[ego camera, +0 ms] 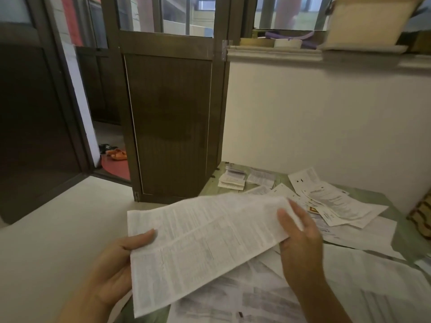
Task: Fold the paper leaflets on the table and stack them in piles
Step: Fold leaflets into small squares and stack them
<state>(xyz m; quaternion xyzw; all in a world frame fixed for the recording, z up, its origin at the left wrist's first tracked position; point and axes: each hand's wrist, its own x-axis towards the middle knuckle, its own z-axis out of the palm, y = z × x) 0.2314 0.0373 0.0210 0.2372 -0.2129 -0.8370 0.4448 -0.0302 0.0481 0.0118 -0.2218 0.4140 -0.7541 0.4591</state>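
Note:
A long printed leaflet (198, 243) is held in the air above the table, creased lengthwise along its middle. My left hand (112, 269) grips its left end, thumb on top. At the right end my right hand (300, 243) holds the paper, fingers over its edge. Several unfolded leaflets (349, 283) lie loose on the green table (401, 236) under and to the right of my hands. At the table's far left corner sits a small pile of folded leaflets (232, 179), with another folded one (260, 178) beside it.
A dark wooden door (172, 127) stands just beyond the table's left corner, open to a doorway with orange sandals (117, 153). A cream wall (326, 127) with a cluttered window ledge runs behind the table. A patterned cushion (422, 217) lies at the right edge.

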